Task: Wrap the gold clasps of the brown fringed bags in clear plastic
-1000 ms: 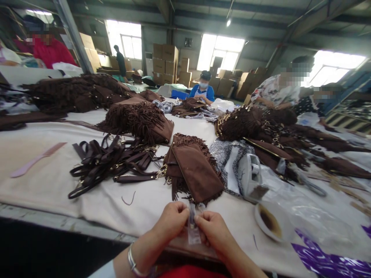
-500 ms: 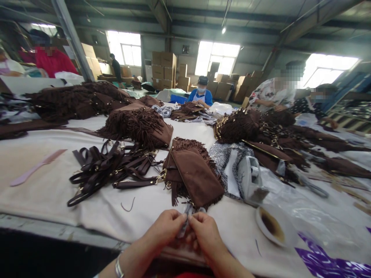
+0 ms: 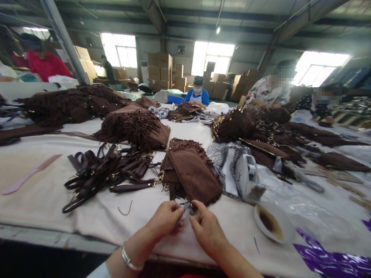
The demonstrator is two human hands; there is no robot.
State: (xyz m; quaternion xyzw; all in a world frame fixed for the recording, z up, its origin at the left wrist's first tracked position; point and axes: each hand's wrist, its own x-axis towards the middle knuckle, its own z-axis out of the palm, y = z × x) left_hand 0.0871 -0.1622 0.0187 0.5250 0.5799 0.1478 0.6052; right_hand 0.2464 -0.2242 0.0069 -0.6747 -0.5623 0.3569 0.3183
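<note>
My left hand [image 3: 164, 221] and my right hand [image 3: 206, 228] meet near the table's front edge, both pinched on a small clear plastic sleeve [image 3: 182, 214] held between them. Just beyond my fingers lies a brown suede fringed bag [image 3: 191, 173], its flat side up. A bundle of dark brown straps with gold clasps [image 3: 108, 170] lies to its left. A silver bracelet sits on my left wrist.
A pink comb [image 3: 30, 173] lies far left on the white cloth-covered table [image 3: 43, 197]. A tape dispenser [image 3: 249, 177], a stained white bowl [image 3: 271, 223] and clear plastic bags sit right. Piles of fringed bags [image 3: 133, 125] lie beyond. Other people work across the table.
The plastic sleeve, hanging down flat between my hands a second ago, is now bunched up and raised between my fingertips. My hands have shifted slightly forward toward the fringed bag.
</note>
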